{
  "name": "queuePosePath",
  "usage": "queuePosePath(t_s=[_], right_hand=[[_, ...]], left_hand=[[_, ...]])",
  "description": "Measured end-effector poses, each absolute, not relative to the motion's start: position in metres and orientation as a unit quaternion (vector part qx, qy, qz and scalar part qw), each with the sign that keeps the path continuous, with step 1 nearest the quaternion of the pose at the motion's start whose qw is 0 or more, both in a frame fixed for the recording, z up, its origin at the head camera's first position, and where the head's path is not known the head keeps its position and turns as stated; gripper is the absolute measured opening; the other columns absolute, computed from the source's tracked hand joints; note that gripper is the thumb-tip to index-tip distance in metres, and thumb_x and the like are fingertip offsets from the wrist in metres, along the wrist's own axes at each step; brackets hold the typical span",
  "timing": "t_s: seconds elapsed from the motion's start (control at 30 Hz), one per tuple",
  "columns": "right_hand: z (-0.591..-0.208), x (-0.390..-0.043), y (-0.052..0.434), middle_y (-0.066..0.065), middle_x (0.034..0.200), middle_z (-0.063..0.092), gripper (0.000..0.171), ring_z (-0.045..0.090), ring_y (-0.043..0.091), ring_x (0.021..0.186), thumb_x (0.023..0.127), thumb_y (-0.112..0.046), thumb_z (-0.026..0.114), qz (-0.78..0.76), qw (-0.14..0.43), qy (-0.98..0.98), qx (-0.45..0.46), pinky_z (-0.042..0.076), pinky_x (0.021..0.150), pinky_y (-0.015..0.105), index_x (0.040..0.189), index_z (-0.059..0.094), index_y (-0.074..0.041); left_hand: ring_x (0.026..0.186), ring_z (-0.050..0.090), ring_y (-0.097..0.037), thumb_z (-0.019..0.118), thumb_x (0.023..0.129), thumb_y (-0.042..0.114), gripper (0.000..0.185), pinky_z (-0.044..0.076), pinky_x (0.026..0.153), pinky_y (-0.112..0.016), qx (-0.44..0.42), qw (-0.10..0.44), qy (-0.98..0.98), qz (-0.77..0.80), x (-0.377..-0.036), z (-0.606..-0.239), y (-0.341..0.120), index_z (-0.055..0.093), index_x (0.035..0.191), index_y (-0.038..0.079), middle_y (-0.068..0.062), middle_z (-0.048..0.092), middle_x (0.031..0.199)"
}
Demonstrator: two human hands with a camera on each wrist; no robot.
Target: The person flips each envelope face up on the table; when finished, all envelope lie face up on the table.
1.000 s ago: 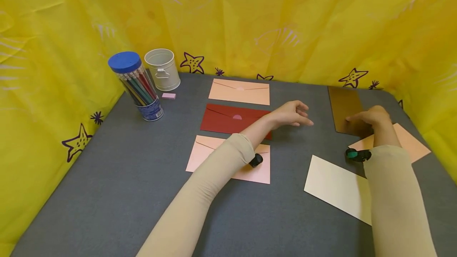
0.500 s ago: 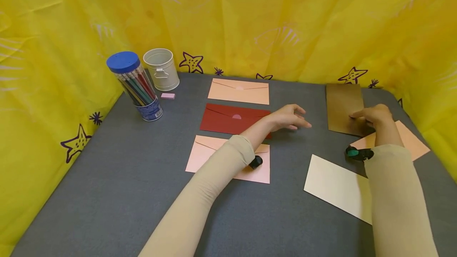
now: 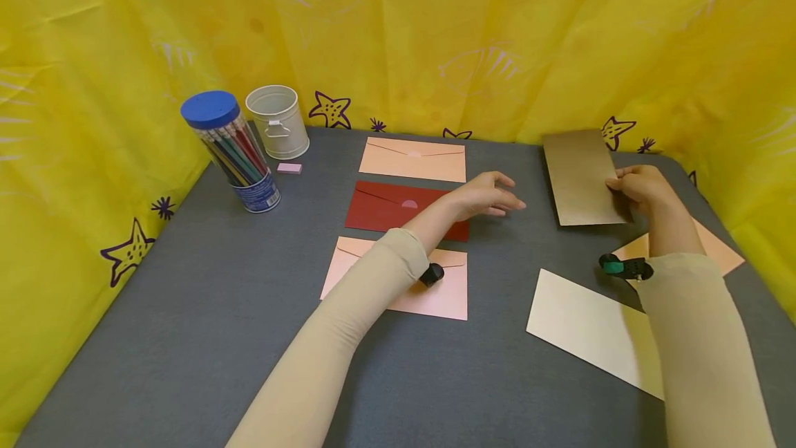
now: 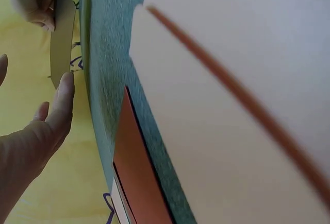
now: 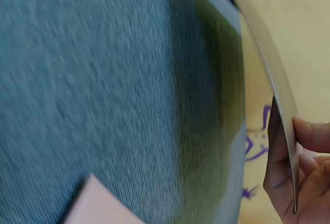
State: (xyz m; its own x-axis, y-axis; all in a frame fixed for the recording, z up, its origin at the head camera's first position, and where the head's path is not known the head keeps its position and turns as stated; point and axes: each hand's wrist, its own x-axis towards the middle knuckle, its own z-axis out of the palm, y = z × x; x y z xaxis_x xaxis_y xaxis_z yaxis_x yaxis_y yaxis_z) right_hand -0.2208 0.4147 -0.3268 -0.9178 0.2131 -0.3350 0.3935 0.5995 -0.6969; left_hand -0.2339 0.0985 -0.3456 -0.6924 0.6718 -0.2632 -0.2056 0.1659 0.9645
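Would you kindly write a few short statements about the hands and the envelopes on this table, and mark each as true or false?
1. The right hand grips the brown envelope by its edge, lifted off the table. True.
2. The left hand holds the dark red envelope. False: it hovers with fingers out and holds nothing.
3. The pencil tub has a blue lid. True.
4. The white bucket lies tipped on its side. False: it stands upright beside the pencil tub.
5. The cream envelope lies flat on the table. True.

Head high — wrists close, table-level.
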Motion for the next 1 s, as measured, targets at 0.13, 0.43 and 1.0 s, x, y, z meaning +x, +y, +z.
queuePosePath(t_s=[0.13, 0.43, 1.0], right_hand=[[-0.325, -0.221, 0.399, -0.01, 0.082, 0.048, 0.029, 0.05, 0.003, 0.071, 0.101, -0.02, 0.051, -0.416, 0.115, 0.892, 0.133, 0.047, 0.064, 0.021, 0.114, 0.047, 0.006], [-0.322, -0.22, 0.357, 0.003, 0.105, 0.045, 0.045, 0.046, 0.013, 0.09, 0.102, -0.029, 0.051, -0.396, 0.123, 0.908, 0.061, 0.043, 0.074, 0.023, 0.13, 0.037, 0.005], [-0.31, -0.214, 0.302, -0.011, 0.083, 0.058, 0.034, 0.048, 0.012, 0.085, 0.102, -0.02, 0.054, -0.412, 0.174, 0.894, -0.039, 0.036, 0.078, 0.028, 0.128, 0.041, -0.003]], left_hand=[[0.132, 0.054, -0.037, 0.066, 0.092, 0.006, 0.07, 0.048, 0.11, -0.04, 0.147, 0.353, 0.67, 0.636, -0.241, -0.345, 0.091, 0.028, 0.15, -0.002, -0.023, 0.053, 0.143], [0.132, 0.055, -0.037, 0.064, 0.093, 0.006, 0.079, 0.048, 0.11, -0.04, 0.083, 0.315, 0.659, 0.678, -0.255, -0.344, 0.074, 0.016, 0.156, 0.001, -0.022, 0.047, 0.148], [0.078, 0.061, -0.014, 0.065, 0.093, 0.013, 0.037, 0.056, 0.08, -0.031, 0.059, 0.221, 0.696, 0.681, -0.279, -0.332, 0.03, 0.059, 0.129, 0.008, -0.003, 0.06, 0.098]])
